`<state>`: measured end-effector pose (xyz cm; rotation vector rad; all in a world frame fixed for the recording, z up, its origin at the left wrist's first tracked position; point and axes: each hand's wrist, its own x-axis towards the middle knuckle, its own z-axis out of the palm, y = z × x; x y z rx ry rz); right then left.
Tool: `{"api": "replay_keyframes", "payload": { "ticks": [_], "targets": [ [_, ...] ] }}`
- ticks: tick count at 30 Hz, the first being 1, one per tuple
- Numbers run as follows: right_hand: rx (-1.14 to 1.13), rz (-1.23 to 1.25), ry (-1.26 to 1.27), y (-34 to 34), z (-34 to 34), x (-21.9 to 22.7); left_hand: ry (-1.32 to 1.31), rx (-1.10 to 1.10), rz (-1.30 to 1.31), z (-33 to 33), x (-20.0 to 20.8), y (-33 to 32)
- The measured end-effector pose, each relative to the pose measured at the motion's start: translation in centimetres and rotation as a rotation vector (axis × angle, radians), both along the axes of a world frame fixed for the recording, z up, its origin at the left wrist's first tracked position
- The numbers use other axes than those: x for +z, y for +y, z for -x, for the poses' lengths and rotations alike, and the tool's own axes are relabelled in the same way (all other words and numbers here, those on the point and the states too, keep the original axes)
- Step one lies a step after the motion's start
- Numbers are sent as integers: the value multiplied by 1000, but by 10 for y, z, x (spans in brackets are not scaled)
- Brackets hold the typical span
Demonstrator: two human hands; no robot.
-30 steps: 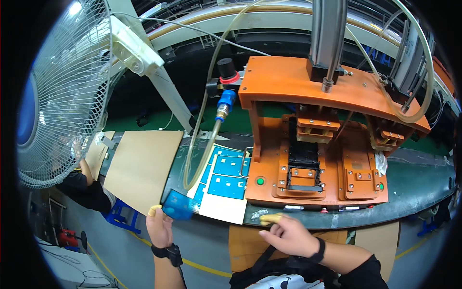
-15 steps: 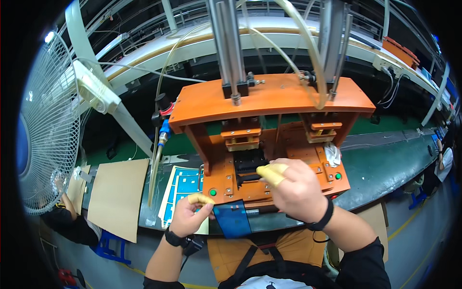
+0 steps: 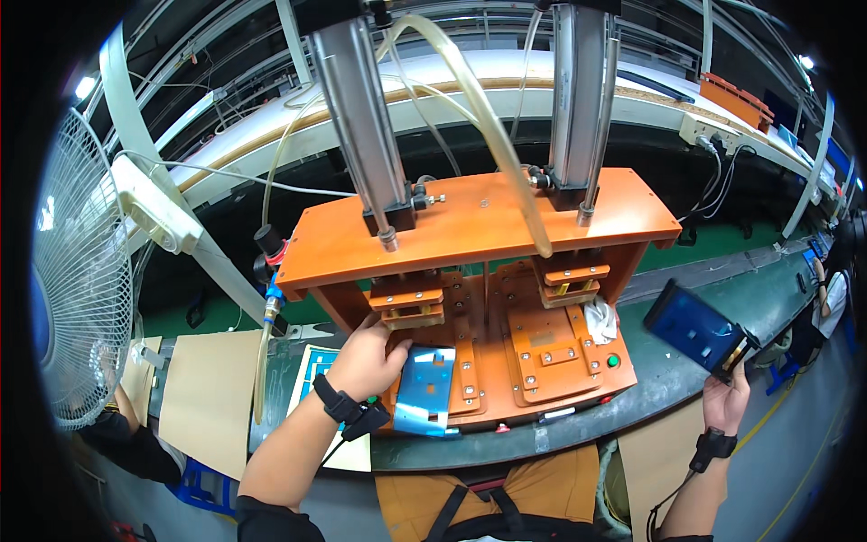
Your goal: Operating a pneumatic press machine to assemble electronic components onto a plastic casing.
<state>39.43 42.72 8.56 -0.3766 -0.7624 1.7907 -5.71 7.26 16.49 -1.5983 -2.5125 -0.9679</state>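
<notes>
On the left, my left hand [image 3: 366,359] reaches over the front of an orange press [image 3: 479,217], its fingertips by the raised left press head [image 3: 406,303]. A thin blue film sheet [image 3: 423,388] with cut-outs is at its thumb, partly over the left station's front; the gripping fingers are partly hidden. Away to the right, my right hand [image 3: 725,402] grips the lower end of a dark, flat panel [image 3: 695,330] with a glossy blue face and black frame, held tilted above the bench. Bare orange plates show at the right station [image 3: 546,348].
Pale sheets with blue pieces [image 3: 312,370] lie left of the press, beside brown cardboard [image 3: 203,379]. A fan [image 3: 86,271] stands far left. A white cloth [image 3: 601,321] rests on the press's right side. A green button [image 3: 613,361] is near it. Other people sit at both sides.
My right hand has swung from the left station out to the right, with the dark panel now in it. My left hand and the blue sheet have moved up toward the left press head.
</notes>
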Motion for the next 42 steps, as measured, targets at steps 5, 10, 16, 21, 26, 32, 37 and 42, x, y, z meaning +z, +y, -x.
{"api": "replay_keyframes", "payload": {
  "ticks": [5, 10, 16, 21, 26, 32, 37, 42],
  "targets": [
    [-85, 326, 26, 68, 5, -85, -126, 130, 298, 30, -7, 21],
    [-9, 390, -37, 125, 88, -126, 87, 123, 525, 64, -36, 26],
    [122, 370, -77, 192, 183, -144, -463, 31, 130, 98, -66, 18],
    [240, 298, -301, 209, 255, -126, -629, 54, 32, 92, -63, 21],
    [262, -70, -684, 179, 273, -81, -794, 48, -73, 81, -58, 31],
    [367, -194, -983, 122, 234, -46, -985, 60, -226, 58, -38, 24],
    [183, -442, -915, 36, 170, -15, -45, -33, 449, 41, -7, 37],
    [-21, -1005, -1068, -52, 121, 9, -31, -65, 221, -3, 19, 3]
  ]
}}
